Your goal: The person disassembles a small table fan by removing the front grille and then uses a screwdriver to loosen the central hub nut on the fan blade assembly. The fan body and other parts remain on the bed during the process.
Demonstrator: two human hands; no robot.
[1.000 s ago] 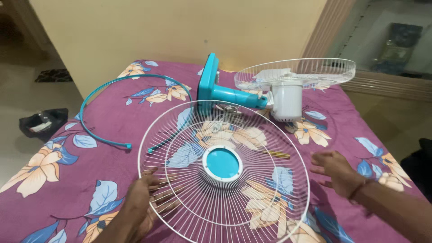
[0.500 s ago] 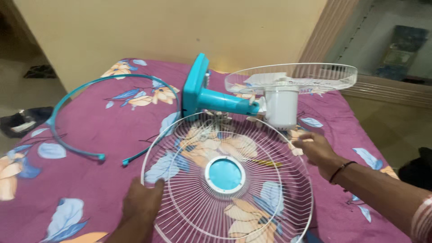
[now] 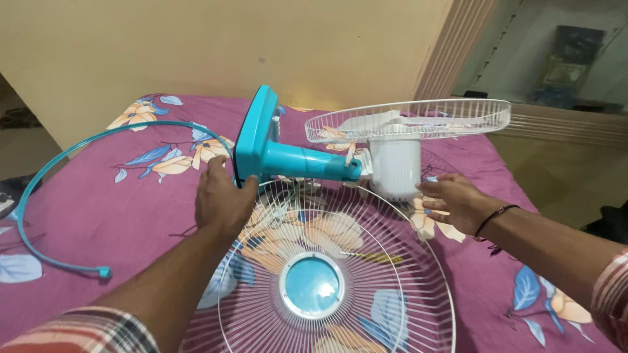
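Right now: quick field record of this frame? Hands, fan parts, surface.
left hand: grips edge of the teal fan base
right hand: touches the white motor housing
rear grille: on the motor, lying flat, facing up
front grille: loose, flat on the bedsheet, teal hub in the middle
teal rim ring: open, left on the sheet
bedsheet: purple, floral

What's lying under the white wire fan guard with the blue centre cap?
Through the wire fan guard the purple floral bedsheet shows, plus a thin yellowish stick-like item. The blue centre cap hides whatever is directly beneath it.
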